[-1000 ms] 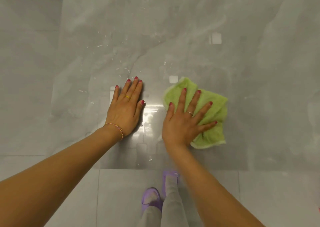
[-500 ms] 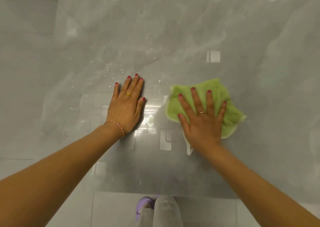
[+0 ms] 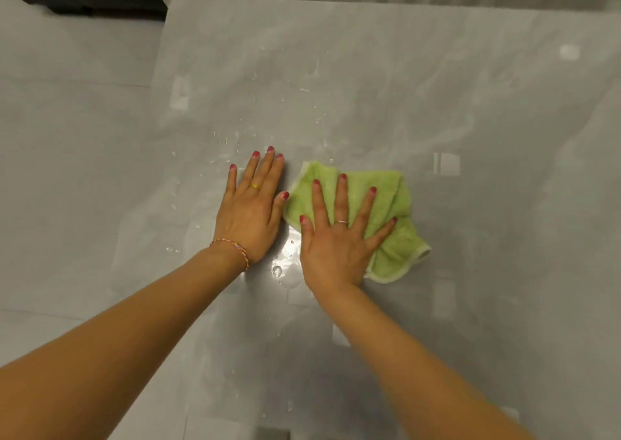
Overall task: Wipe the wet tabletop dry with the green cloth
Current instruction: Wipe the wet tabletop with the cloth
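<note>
Pressing flat with all five fingers spread wide, the right hand [image 3: 339, 238] covers the near-left part of the crumpled light-green terry cloth [image 3: 386, 204], which lies on the glossy pale-grey marbled surface [image 3: 437, 103] just right of centre. The cloth's far corner and its pale-edged near-right corner stick out beyond the fingers. A thin ring sits on the right ring finger.

The left hand [image 3: 250, 211] lies palm-down straight on the surface just beside the cloth, fingers straight and held close together, thumb tip at the cloth's left edge, possibly touching it, though the view does not settle that. It wears a gold ring and a braided thread bracelet [image 3: 232, 249] at the wrist. Neither hand grips anything.

Small water droplets [image 3: 221, 143] dot the surface beyond and left of the left hand, and a few larger beads [image 3: 277, 270] sit in the bright glare between the two wrists. Both bare forearms reach in from the near edge. Pale floor tiles [image 3: 67, 103] show to the left.
</note>
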